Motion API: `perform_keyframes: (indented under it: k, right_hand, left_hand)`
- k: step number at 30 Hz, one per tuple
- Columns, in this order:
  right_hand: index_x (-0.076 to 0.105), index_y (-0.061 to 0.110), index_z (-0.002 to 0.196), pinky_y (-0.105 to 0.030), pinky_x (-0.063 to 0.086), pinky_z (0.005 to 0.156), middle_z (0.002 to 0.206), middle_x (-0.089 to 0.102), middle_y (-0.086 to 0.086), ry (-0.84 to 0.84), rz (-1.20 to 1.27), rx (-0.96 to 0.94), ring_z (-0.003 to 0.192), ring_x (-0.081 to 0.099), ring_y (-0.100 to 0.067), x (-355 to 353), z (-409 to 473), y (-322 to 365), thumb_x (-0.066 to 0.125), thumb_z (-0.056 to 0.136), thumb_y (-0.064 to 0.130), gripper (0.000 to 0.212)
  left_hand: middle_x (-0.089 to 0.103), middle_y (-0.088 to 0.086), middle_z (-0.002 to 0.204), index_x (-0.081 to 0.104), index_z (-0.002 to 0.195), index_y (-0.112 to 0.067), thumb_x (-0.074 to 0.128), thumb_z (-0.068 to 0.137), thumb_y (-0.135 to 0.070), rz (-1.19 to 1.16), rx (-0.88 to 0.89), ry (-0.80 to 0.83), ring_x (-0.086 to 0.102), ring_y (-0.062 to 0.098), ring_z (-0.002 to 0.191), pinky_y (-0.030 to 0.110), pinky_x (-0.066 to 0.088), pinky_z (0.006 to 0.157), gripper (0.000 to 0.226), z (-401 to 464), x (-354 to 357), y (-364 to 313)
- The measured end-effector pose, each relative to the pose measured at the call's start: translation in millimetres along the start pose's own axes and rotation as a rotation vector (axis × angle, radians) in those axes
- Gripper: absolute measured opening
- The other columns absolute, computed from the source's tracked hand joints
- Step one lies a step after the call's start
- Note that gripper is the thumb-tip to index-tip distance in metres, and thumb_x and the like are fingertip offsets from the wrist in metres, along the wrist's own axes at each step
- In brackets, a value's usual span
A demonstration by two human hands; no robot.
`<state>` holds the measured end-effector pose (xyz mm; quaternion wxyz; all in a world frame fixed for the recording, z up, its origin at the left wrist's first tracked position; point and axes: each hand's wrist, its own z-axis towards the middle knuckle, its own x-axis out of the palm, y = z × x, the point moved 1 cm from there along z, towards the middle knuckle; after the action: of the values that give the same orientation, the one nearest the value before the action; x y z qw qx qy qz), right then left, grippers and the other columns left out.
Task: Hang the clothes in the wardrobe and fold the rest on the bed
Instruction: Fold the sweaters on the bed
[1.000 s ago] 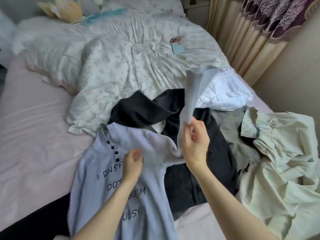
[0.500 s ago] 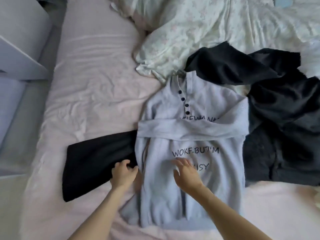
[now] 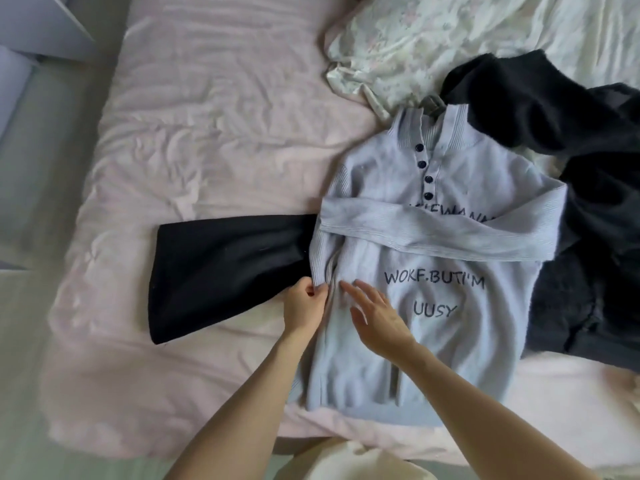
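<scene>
Sweater [image 3: 450, 341] lies centre frame; our left hand [image 3: 304, 308] pinches its edge, right hand [image 3: 377, 315] rests flat, fingers straight.

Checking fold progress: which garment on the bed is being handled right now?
The pale lilac sweater with printed lettering: left hand pinches its side edge, right hand lies open on its front. The black piece and dark grey pile lie untouched.

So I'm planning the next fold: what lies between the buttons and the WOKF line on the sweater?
In the head view, a sleeve folded flat across the sweater, below the buttons and partly covering another text line.
</scene>
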<state>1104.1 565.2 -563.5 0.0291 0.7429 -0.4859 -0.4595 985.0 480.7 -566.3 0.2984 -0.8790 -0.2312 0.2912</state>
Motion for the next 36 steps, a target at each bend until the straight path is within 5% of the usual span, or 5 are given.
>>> perform_keyframes:
  k: [11,17,23,29,36]
  right_hand:
    - [0.053,0.015,0.130,-0.022,0.040,0.093,0.131,0.054,-0.007,-0.045,0.267,0.197,0.116,0.054,-0.021,-16.9,-5.8,41.8,0.041,0.096,0.014,0.035]
    - [0.058,0.012,0.120,-0.015,0.037,0.070,0.119,0.062,-0.008,-0.195,0.586,0.281,0.091,0.058,-0.016,-9.7,8.2,73.4,0.043,0.096,0.013,0.029]
    - [0.057,0.012,0.119,-0.018,0.044,0.074,0.107,0.063,-0.002,-0.167,0.709,0.219,0.091,0.061,-0.016,7.0,1.8,78.4,0.047,0.095,0.011,0.026]
    - [0.048,0.013,0.127,-0.031,0.048,0.084,0.095,0.057,0.000,-0.103,1.150,0.389,0.090,0.057,-0.017,16.9,9.5,92.1,0.049,0.095,0.015,0.032]
    - [0.045,0.019,0.128,-0.032,0.048,0.091,0.108,0.059,-0.001,-0.106,1.101,0.179,0.101,0.060,-0.017,-5.2,-16.3,98.9,0.052,0.095,0.019,0.033]
  left_hand:
    - [0.055,0.001,0.077,0.049,0.087,-0.010,0.059,0.089,-0.023,0.241,0.257,-0.435,0.048,0.023,0.072,0.036,0.039,0.067,0.017,-1.6,-147.1,-58.0]
    - [0.068,-0.007,0.099,0.068,0.100,-0.017,0.057,0.091,-0.026,0.299,0.286,0.055,0.062,0.009,0.097,0.016,0.043,0.081,0.016,9.8,-159.1,-60.1]
    - [0.046,-0.001,0.135,0.027,0.145,-0.022,0.062,0.087,-0.036,0.537,-0.009,0.325,0.048,0.017,0.119,0.027,0.038,0.096,0.069,2.0,-134.3,15.4]
    - [0.050,0.006,0.083,0.054,0.083,-0.006,0.055,0.089,-0.020,0.626,0.150,0.203,0.057,0.029,0.089,0.029,0.035,0.067,0.016,-7.4,-100.7,38.1]
    - [0.056,-0.011,0.063,0.060,0.072,-0.015,0.063,0.086,-0.015,-0.099,0.088,0.156,0.049,0.002,0.062,0.017,0.038,0.060,0.014,-32.6,-125.4,-14.0]
